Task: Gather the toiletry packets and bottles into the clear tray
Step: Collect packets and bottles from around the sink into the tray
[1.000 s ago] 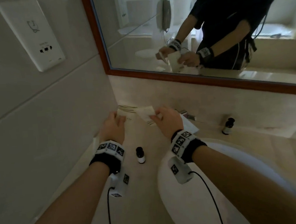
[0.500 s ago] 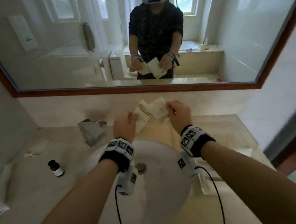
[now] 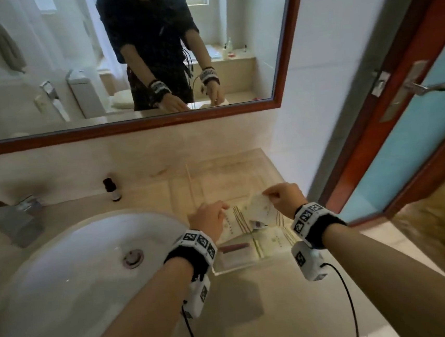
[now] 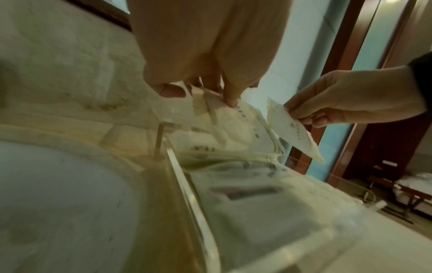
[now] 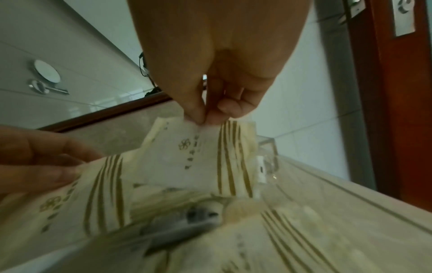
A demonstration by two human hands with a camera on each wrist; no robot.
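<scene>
A clear tray point(image 3: 226, 177) sits on the counter right of the sink, with several striped packets and a dark red strip point(image 3: 234, 247) lying in it. My left hand point(image 3: 221, 212) holds a gold-striped packet point(image 3: 234, 223) low over the tray. My right hand point(image 3: 268, 193) pinches a white packet point(image 3: 260, 210) by its top edge just above the tray. In the left wrist view my left hand point(image 4: 203, 94) pinches its packet point(image 4: 229, 122) beside the tray wall point(image 4: 187, 184). In the right wrist view my right hand point(image 5: 203, 116) grips its packet point(image 5: 182, 153). A small dark bottle point(image 3: 113, 188) stands at the back of the counter.
The white basin point(image 3: 63, 278) fills the left. A steel faucet point(image 3: 11, 218) stands at the far left by the backsplash. A wood-framed mirror point(image 3: 130, 125) hangs above. A red-framed door point(image 3: 402, 124) with a lever handle stands close on the right.
Both hands carried their packets from the counter's left end, across the basin, to the tray on the right and lowered them over it. The view swung right with them.
</scene>
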